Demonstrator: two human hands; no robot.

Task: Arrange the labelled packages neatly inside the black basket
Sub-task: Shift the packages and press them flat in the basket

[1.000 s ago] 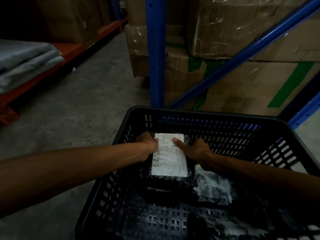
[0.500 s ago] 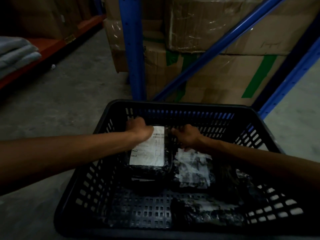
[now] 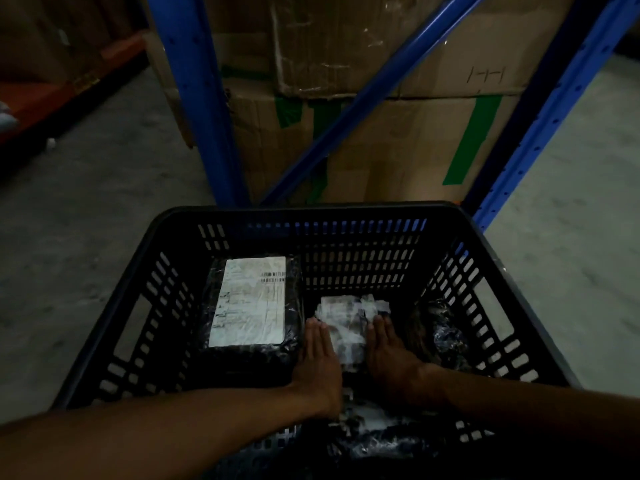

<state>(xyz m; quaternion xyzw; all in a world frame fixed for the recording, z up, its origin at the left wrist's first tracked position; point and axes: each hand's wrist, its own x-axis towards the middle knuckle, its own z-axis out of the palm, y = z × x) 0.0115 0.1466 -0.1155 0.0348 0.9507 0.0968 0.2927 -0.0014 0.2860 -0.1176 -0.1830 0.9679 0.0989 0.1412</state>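
The black basket (image 3: 311, 212) stands on the floor in front of me. A black-wrapped package with a flat white label (image 3: 249, 301) lies in its far left corner. Beside it, in the middle, lies a second package with a crumpled label (image 3: 349, 318). My left hand (image 3: 318, 362) and my right hand (image 3: 391, 358) lie flat on that package, one on each side of the label, fingers straight. Another black-wrapped package (image 3: 446, 337) sits by the right wall. One more (image 3: 374, 431) lies near the front, partly hidden under my forearms.
Blue rack uprights (image 3: 197, 98) and a diagonal brace stand just behind the basket, with stacked cardboard boxes (image 3: 398, 140) behind them. Grey concrete floor (image 3: 86, 209) spreads left and right. An orange shelf (image 3: 41, 98) runs along the far left.
Both hands let go of the flat-labelled package at the far left and moved nearer, onto the crumpled-label package in the middle. The camera tilted down and to the right.
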